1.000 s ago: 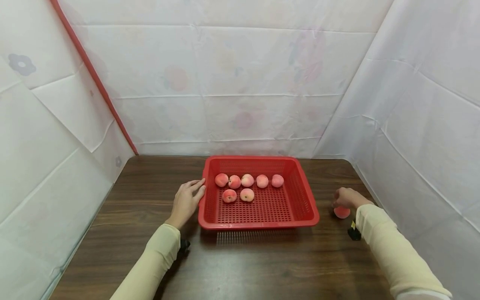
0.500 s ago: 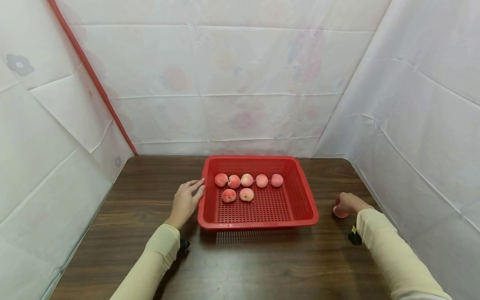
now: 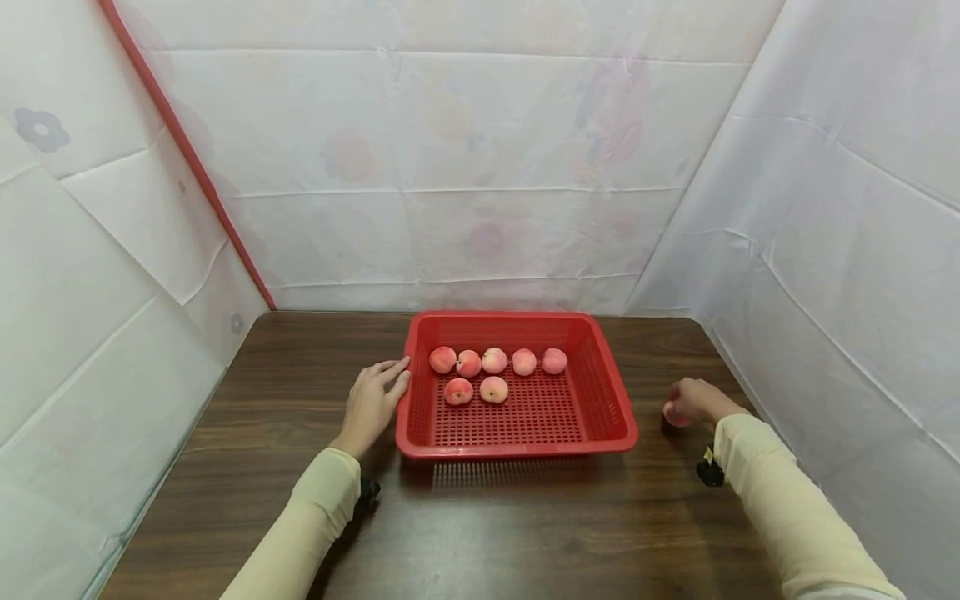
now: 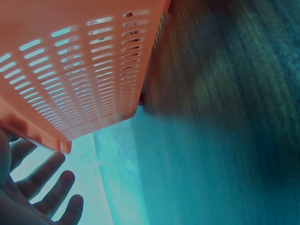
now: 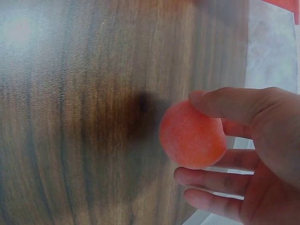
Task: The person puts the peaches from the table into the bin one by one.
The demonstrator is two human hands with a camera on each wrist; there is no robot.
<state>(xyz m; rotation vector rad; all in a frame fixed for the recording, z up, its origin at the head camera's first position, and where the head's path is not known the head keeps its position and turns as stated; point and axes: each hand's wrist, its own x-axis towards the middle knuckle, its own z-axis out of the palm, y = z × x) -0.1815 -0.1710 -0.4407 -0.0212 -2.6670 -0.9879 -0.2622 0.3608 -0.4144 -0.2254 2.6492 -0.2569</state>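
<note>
A red perforated plastic basket [image 3: 517, 452] stands in the middle of the table, with several peaches [image 3: 493, 389] in two rows inside. At its left rim is my left hand [image 3: 372, 400]; the fingertips touch the rim. From the left wrist the fingers look nearly straight and spread beside the basket's slotted wall [image 4: 89, 61]. On the far right, my right hand [image 3: 697, 402] pinches a single peach [image 5: 193, 135] between thumb and fingers. That peach hangs close over the wood, its shadow beside it; the hand hides much of it in the head view.
The brown wooden table [image 3: 495, 533] reaches back to a white patterned curtain [image 3: 487, 167], which also walls both sides. A red strip [image 3: 187, 154] runs down the left corner. A small black device [image 3: 708, 468] sits at the right wrist.
My right hand has closed its fingers on the peach and raised it slightly, shifting it a little left. The left hand and the basket stay in place.
</note>
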